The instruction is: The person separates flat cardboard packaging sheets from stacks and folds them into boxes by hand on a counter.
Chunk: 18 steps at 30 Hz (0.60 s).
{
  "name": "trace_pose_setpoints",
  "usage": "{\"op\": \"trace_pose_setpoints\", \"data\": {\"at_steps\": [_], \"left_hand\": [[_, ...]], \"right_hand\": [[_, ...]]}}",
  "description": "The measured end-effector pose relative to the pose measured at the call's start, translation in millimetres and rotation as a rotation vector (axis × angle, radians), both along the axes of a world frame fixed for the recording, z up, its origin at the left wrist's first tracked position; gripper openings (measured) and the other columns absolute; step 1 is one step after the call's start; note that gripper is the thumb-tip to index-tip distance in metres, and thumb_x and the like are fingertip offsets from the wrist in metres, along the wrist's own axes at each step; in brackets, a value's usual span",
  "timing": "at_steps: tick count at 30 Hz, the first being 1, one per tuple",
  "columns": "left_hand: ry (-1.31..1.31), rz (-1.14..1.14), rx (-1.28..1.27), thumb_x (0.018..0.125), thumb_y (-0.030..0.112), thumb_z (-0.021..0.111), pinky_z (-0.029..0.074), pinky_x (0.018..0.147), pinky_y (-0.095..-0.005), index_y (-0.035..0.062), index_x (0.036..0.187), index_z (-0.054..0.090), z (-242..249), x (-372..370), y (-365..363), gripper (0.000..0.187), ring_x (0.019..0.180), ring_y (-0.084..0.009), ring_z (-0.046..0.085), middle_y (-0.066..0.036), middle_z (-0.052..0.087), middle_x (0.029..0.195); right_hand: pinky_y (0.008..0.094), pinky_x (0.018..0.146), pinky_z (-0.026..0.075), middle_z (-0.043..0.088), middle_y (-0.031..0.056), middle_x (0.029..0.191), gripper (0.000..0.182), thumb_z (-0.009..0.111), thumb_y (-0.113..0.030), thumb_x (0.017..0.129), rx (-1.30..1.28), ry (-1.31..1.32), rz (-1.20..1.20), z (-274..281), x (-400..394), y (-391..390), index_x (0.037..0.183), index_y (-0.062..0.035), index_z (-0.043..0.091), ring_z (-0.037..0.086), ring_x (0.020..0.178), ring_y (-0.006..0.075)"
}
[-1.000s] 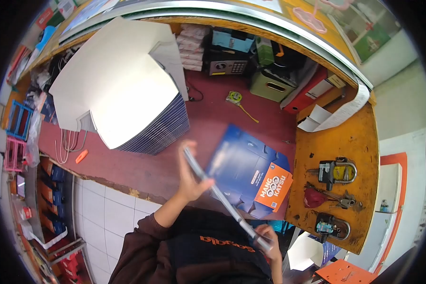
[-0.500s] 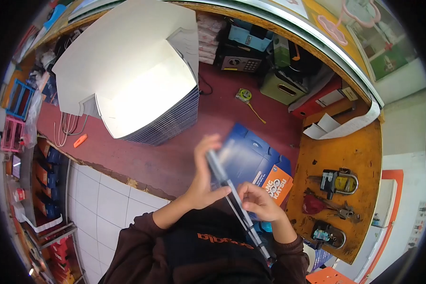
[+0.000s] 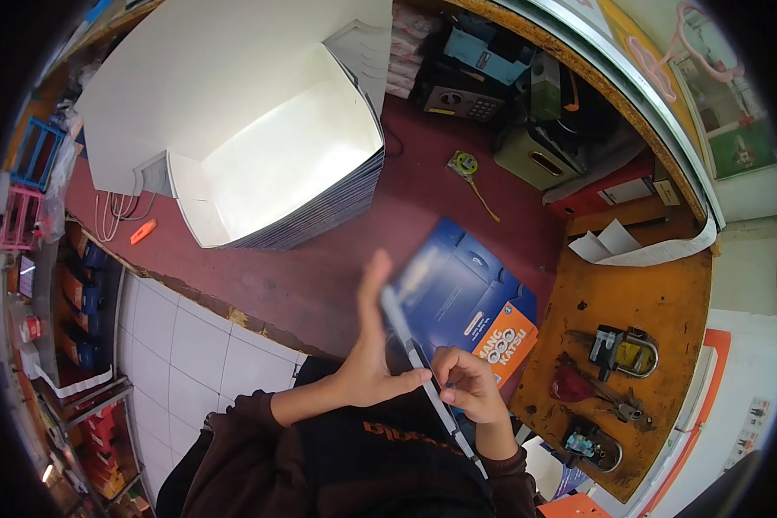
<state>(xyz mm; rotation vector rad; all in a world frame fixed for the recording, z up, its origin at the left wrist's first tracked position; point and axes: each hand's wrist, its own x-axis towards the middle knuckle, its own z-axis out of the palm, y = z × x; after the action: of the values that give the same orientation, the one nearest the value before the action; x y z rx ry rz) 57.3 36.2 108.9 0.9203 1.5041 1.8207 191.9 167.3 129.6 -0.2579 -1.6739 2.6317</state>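
In front of my chest I hold a thin flat cardboard sheet, tilted and seen nearly edge-on. My left hand supports its left side, fingers stretched up along it and thumb at its edge. My right hand has curled fingers at the sheet's right side, thumb and forefinger close together. Just beyond lies a blue flat carton with flaps and an orange printed panel. A thick stack of nested cartons, white inside and dark blue along the edges, stands at the back left.
On the red tabletop lie a tape measure and an orange cutter. A safe and a green box stand at the back. Padlocks and keys lie on the wooden surface at right.
The camera view has shifted slightly. Both hands stay at the cardboard sheet, which appears more edge-on and thinner than before. The carton stack has not visibly been disturbed.
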Motion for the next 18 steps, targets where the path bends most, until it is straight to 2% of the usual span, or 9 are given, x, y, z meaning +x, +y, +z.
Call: {"op": "trace_pose_setpoints", "data": {"at_steps": [9,13,16,18], "left_hand": [[-0.033,-0.036,0.055,0.069,0.027,0.071,0.012,0.108,-0.0440,-0.0002,0.138,-0.015,-1.9,-4.2,7.7,0.114,0.136,-0.0327,-0.006,-0.022,-0.012,0.145],[-0.065,-0.047,0.070,0.069,0.026,0.071,0.014,0.108,-0.0443,0.0003,0.138,-0.016,-0.2,-6.1,8.7,0.114,0.136,-0.0326,-0.005,-0.022,-0.012,0.145],[-0.003,-0.027,0.056,0.068,0.028,0.071,0.012,0.108,-0.0443,-0.0003,0.138,-0.014,-3.3,-6.7,8.0,0.114,0.136,-0.0334,-0.005,-0.022,-0.010,0.145],[0.044,-0.018,0.013,0.068,0.031,0.071,0.010,0.108,-0.0441,-0.0012,0.138,-0.011,-4.2,-7.4,7.4,0.113,0.136,-0.0346,-0.004,-0.023,-0.008,0.145]], "right_hand": [[0.0246,0.072,0.038,0.049,0.0045,0.081,0.016,0.066,-0.004,0.075,0.087,-0.018,-0.089,4.4,-0.2,-0.4,0.079,-0.0028,0.051,0.047,0.076,0.0136],[0.0250,0.072,0.037,0.050,0.0051,0.082,0.016,0.065,-0.004,0.074,0.079,-0.025,-0.130,0.7,2.3,0.8,0.080,-0.0022,0.051,0.047,0.077,0.0138],[0.0239,0.067,0.040,0.051,0.0057,0.083,0.017,0.065,-0.004,0.073,0.163,0.007,-0.169,3.6,1.2,3.5,0.082,-0.0018,0.051,0.049,0.076,0.0132],[0.0221,0.060,0.043,0.052,0.0062,0.084,0.018,0.065,-0.004,0.072,0.331,-0.046,-0.104,12.2,-1.3,4.2,0.084,-0.0016,0.052,0.051,0.075,0.0123]]}}
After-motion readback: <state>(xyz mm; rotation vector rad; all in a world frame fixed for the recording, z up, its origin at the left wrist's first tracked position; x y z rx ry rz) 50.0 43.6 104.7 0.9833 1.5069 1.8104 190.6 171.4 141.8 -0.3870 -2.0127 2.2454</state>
